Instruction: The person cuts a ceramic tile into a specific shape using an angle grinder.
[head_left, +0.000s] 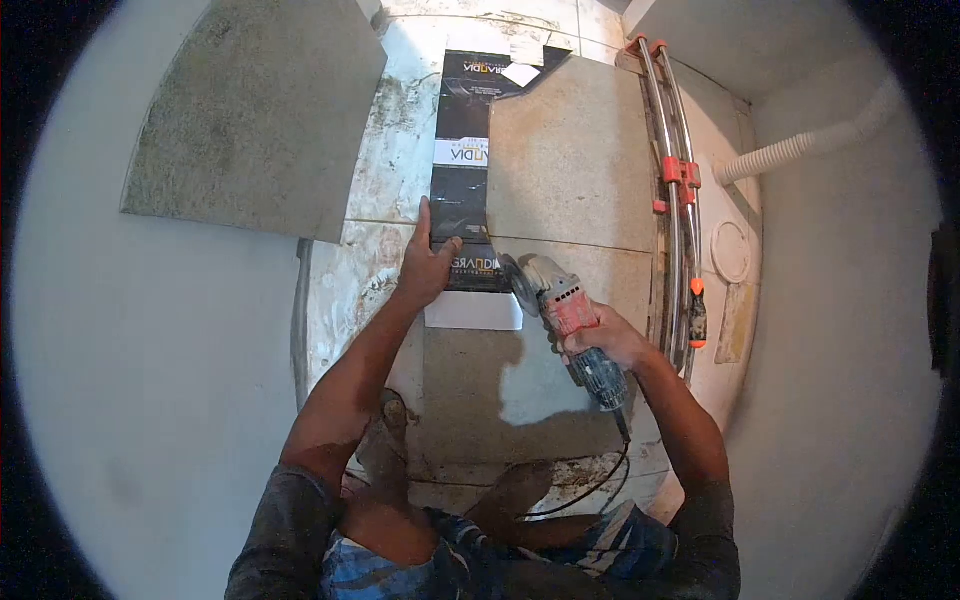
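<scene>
A ribbed hose [795, 152] reaches the floor beside red-fitted metal rails [684, 130].

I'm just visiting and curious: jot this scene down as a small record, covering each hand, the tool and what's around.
left hand: spread at the left edge of the black printed cardboard, left hand
right hand: right hand grips the angle grinder
grinder disc: disc beside the cardboard's right edge; spinning or not, cannot tell
under the cardboard: large beige tile
right side: red-fitted metal rails, orange-and-black handled tool, corrugated hose
upper left: grey slab
</scene>
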